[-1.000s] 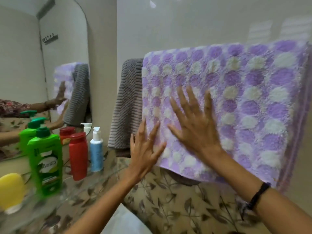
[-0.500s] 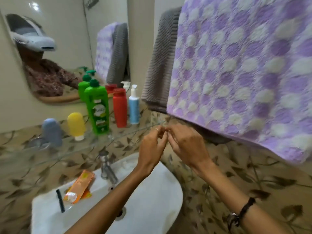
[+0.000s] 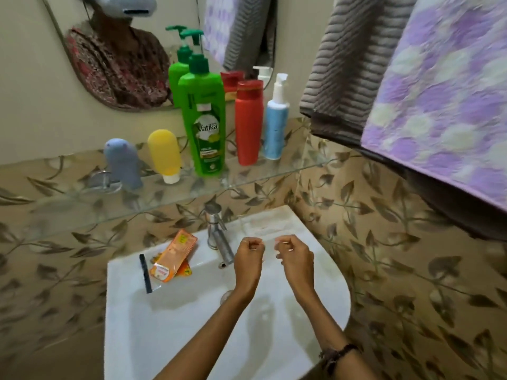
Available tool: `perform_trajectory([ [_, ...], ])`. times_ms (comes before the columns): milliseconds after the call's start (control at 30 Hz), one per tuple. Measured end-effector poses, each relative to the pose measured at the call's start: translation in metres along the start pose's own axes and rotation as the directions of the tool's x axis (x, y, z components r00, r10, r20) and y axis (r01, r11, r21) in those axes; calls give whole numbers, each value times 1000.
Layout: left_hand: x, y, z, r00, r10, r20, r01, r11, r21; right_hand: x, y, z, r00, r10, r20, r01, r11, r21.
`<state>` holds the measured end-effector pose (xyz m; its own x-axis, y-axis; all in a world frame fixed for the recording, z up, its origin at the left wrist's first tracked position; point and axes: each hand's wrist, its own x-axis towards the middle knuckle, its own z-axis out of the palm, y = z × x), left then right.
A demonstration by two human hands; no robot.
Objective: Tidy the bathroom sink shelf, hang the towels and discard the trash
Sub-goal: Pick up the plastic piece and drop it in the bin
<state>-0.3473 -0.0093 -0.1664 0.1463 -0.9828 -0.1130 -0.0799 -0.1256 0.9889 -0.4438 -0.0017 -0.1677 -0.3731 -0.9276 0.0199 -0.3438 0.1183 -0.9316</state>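
Your left hand (image 3: 249, 255) and right hand (image 3: 295, 256) hang above the sink (image 3: 323, 272), just right of the tap (image 3: 217, 237), both with curled fingers; whether they pinch something I cannot tell. The orange wrapper (image 3: 173, 256) and a black stick (image 3: 145, 273) lie left of the tap. Above the tap, bottles stand on the glass shelf (image 3: 82, 207). The grey towel (image 3: 348, 64) and purple towel (image 3: 444, 89) hang at the upper right.

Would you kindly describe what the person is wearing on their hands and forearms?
Both forearms are bare, with no sleeves in view. The left hand wears a thin ring on one of its fingers, and so does the right hand. A dark braided band circles the right wrist.
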Motion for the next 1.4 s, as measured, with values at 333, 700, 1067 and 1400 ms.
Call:
perform_trajectory([
  [333,100,-47,27,957,-281,-76,280,959,-35,142,61,28,928,367,-59,-352,919,175],
  [700,105,-41,38,972,-216,-97,206,973,-102,157,79,36,909,411,-66,-367,866,340],
  [1067,-70,-30,4,982,19,-186,-30,998,-58,-25,71,-50,915,370,-162,-213,783,585],
  [1400,-222,-77,-94,763,-23,-646,-69,991,-117,-187,70,-21,935,285,210,-354,762,543],
])
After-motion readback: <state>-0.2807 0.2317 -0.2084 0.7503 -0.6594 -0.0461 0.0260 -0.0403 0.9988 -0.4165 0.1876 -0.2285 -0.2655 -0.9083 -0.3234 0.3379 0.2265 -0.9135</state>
